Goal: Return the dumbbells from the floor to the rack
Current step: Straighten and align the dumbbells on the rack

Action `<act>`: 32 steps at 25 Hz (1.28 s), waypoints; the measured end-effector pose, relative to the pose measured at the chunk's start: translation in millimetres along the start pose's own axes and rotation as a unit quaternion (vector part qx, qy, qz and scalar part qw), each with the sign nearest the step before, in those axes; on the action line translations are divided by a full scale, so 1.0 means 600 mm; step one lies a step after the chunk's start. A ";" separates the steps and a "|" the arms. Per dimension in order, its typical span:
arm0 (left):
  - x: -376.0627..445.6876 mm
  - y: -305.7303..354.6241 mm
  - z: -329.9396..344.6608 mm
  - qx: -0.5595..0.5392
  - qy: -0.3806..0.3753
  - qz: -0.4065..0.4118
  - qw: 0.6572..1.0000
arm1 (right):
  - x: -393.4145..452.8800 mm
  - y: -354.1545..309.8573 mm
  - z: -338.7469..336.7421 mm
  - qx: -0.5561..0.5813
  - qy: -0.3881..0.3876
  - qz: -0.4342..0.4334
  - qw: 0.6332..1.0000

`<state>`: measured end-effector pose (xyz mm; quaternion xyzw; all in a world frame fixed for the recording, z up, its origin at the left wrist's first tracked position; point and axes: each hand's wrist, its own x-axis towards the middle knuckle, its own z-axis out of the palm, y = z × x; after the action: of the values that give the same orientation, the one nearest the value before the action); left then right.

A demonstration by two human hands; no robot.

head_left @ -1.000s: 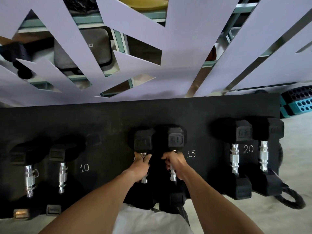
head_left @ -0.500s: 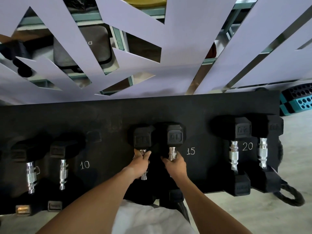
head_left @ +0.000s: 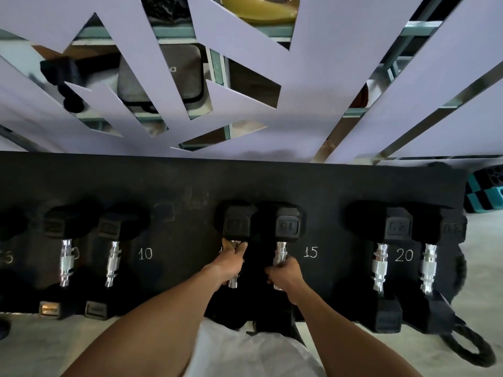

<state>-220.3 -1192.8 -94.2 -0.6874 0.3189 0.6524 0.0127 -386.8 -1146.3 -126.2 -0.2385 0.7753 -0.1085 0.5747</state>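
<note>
On the rack, beside the "15" mark, our left hand grips one dumbbell by its handle; our right hand fingers curl around its neighbour.

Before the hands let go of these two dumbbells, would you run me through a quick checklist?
1. Left hand wrapped round the left 15 dumbbell handle: ok.
2. Right hand gripping the right 15 dumbbell handle: ok.
3. Both beside the chalked 15 mark: ok.
4. Far heads resting on the rack: ok.
5. Near heads fully seated: cannot tell, arms hide them.
6. Apart from the 20 pair: ok.
</note>
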 end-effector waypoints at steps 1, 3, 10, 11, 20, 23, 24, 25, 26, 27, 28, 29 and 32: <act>0.000 0.006 -0.002 0.000 0.004 0.002 1.000 | -0.001 -0.006 -0.006 -0.021 -0.003 -0.003 1.000; -0.007 0.016 -0.003 -0.005 0.009 -0.013 1.000 | -0.010 -0.021 -0.029 -0.158 -0.022 -0.025 0.987; -0.105 -0.051 -0.073 0.092 0.096 0.039 0.990 | -0.103 -0.064 -0.038 -0.483 -0.053 -0.077 0.870; -0.122 -0.070 -0.100 0.082 0.114 0.042 0.989 | -0.117 -0.072 -0.015 -0.477 -0.074 -0.108 0.869; -0.221 -0.289 -0.298 -0.020 0.175 0.069 0.982 | -0.221 -0.110 0.239 -0.414 -0.130 -0.199 0.879; -0.247 -0.375 -0.378 -0.028 0.170 0.091 0.981 | -0.266 -0.110 0.350 -0.375 -0.119 -0.171 0.903; -0.254 -0.392 -0.397 -0.031 0.166 0.098 0.981 | -0.279 -0.110 0.380 -0.358 -0.115 -0.160 0.913; -0.259 -0.402 -0.411 -0.030 0.165 0.102 0.981 | -0.289 -0.109 0.404 -0.346 -0.112 -0.153 0.919; -0.265 -0.414 -0.433 -0.024 0.163 0.102 0.981 | -0.300 -0.112 0.435 -0.337 -0.110 -0.156 0.922; -0.271 -0.423 -0.452 -0.015 0.158 0.102 0.982 | -0.311 -0.113 0.460 -0.327 -0.112 -0.160 0.925; -0.276 -0.428 -0.466 -0.007 0.153 0.103 0.983 | -0.326 -0.113 0.479 -0.315 -0.111 -0.163 0.928; -0.276 -0.431 -0.479 0.002 0.151 0.109 0.982 | -0.339 -0.116 0.493 -0.306 -0.105 -0.164 0.932; -0.278 -0.420 -0.508 0.023 0.136 0.116 0.984 | -0.341 -0.133 0.506 -0.278 -0.064 -0.158 0.945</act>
<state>174.3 -1054.2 1.5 -0.7278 0.4097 0.5425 -0.0908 -35.1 -1082.0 -15.1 -0.5146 0.6888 0.0378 0.5092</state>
